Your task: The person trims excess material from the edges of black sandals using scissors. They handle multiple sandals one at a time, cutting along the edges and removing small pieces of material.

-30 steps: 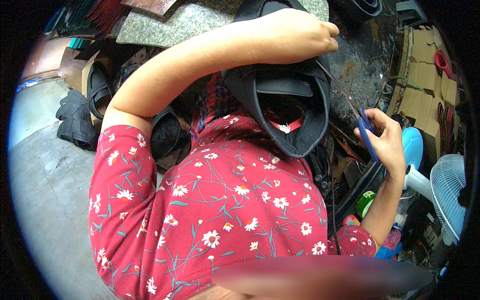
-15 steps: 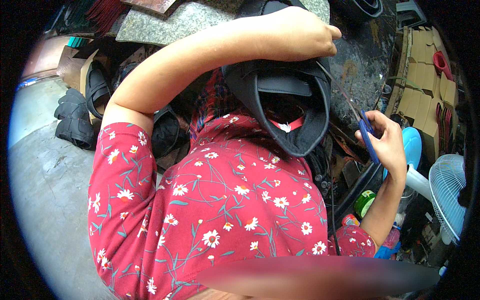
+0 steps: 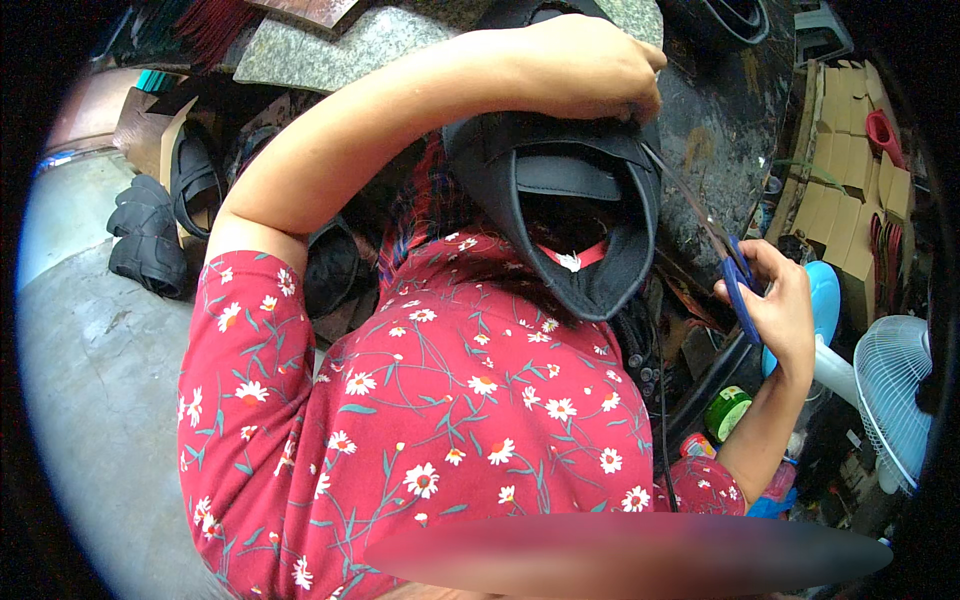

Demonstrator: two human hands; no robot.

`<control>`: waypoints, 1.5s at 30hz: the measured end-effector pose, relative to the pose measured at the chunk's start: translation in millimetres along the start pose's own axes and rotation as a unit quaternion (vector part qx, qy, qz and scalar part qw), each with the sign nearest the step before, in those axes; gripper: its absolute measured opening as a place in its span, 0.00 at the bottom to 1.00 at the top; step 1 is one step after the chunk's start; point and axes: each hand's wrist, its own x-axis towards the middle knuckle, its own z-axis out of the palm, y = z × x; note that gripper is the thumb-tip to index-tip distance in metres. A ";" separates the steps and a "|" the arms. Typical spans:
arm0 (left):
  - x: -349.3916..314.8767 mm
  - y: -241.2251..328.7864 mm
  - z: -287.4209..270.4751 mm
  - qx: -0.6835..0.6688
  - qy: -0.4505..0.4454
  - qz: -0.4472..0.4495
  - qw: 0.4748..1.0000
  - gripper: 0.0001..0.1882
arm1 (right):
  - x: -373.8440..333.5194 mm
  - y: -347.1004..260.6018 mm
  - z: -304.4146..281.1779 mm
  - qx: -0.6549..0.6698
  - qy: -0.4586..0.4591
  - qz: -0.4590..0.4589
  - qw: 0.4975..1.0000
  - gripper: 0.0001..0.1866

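Observation:
A black shoe (image 3: 625,255) with a soft dark lining rests against my front, its wide opening toward me. Inside it a red strip with a white tag shows. My left hand (image 3: 600,75) reaches across from the left and is closed at the shoe's far right edge; its fingertips are mostly hidden. Through the blue handles of a pair of scissors (image 3: 738,290) go the fingers of my right hand (image 3: 775,300), closed on them. The narrow blades point up and left, their tips at the shoe's right edge just below my left hand.
A grey stone slab (image 3: 330,48) lies at the far side, beside a dark stained worktop (image 3: 700,140). Several black shoes (image 3: 150,240) stand on the floor at left. At right are cardboard pieces (image 3: 850,160), a light-blue fan (image 3: 890,390) and a green tape roll (image 3: 727,410).
My left hand has drawn back slightly to the left, with its fingers curled in more. The scissors and my right hand have shifted slightly down; the blade tips stay beside the shoe's edge.

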 end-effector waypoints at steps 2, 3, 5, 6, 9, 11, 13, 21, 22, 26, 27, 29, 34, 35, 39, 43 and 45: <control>6.1 0.7 6.5 0.019 -0.001 0.010 1.000 0.08 | -1.8 0.3 -1.6 0.021 0.008 -0.007 1.000 0.17; 6.8 1.2 8.8 0.042 -0.016 0.009 0.999 0.08 | -2.1 0.3 -2.3 0.031 0.004 -0.003 1.000 0.16; 7.9 3.3 12.4 0.089 -0.048 0.007 0.995 0.08 | -1.3 0.0 -2.5 0.052 -0.002 0.007 0.999 0.16; 7.5 3.9 13.0 0.099 -0.018 0.027 0.995 0.08 | -0.4 -0.3 -2.4 0.055 -0.010 0.020 0.998 0.16; 4.9 4.3 12.3 0.104 0.044 0.038 0.993 0.07 | 5.1 -1.3 -1.1 0.038 -0.021 0.033 0.998 0.17; 2.5 1.4 9.6 0.077 0.047 -0.022 0.996 0.07 | 9.7 -2.0 -1.0 -0.001 -0.018 0.015 1.000 0.18; -2.1 -3.6 4.9 -0.063 0.098 -0.100 0.988 0.07 | 11.3 -2.8 -3.6 -0.011 -0.017 0.000 1.000 0.18; -17.2 -2.8 -12.8 -0.178 0.056 -0.088 0.979 0.17 | 6.7 -5.7 -14.0 0.017 -0.040 0.027 0.999 0.16; -16.2 -1.9 -15.4 -0.148 0.004 -0.084 0.985 0.17 | 7.2 -5.8 -13.9 0.007 -0.043 0.028 0.999 0.16; 3.9 1.9 -12.0 -0.025 -0.096 -0.031 0.995 0.07 | 10.7 -6.0 -13.3 0.029 -0.056 0.043 0.997 0.17; 6.4 1.7 -11.0 -0.013 -0.035 0.026 0.999 0.09 | 11.2 -6.1 -13.8 0.015 -0.049 0.033 0.998 0.17; 9.4 -0.7 -8.8 -0.004 -0.054 0.043 0.998 0.09 | 12.0 -6.6 -14.5 0.038 -0.057 0.032 0.997 0.17; 3.9 -3.4 -0.2 0.073 -0.056 0.105 0.990 0.09 | 16.5 -13.7 -14.9 -0.011 -0.053 0.001 0.999 0.18; 1.5 -3.6 1.2 0.065 -0.036 0.107 0.991 0.08 | 17.4 -16.2 -14.8 -0.009 -0.058 0.012 0.998 0.18; -5.1 -3.1 5.0 0.060 -0.014 0.106 0.992 0.09 | 17.8 -26.7 -17.9 -0.044 -0.047 0.016 0.998 0.16; -3.7 -0.1 2.6 0.042 0.000 0.074 0.996 0.08 | 7.5 -24.7 -21.9 -0.154 0.002 -0.057 0.986 0.14; -2.0 2.9 -3.7 -0.009 0.016 0.020 1.000 0.08 | 3.3 -15.6 -22.1 -0.151 0.036 -0.088 0.984 0.12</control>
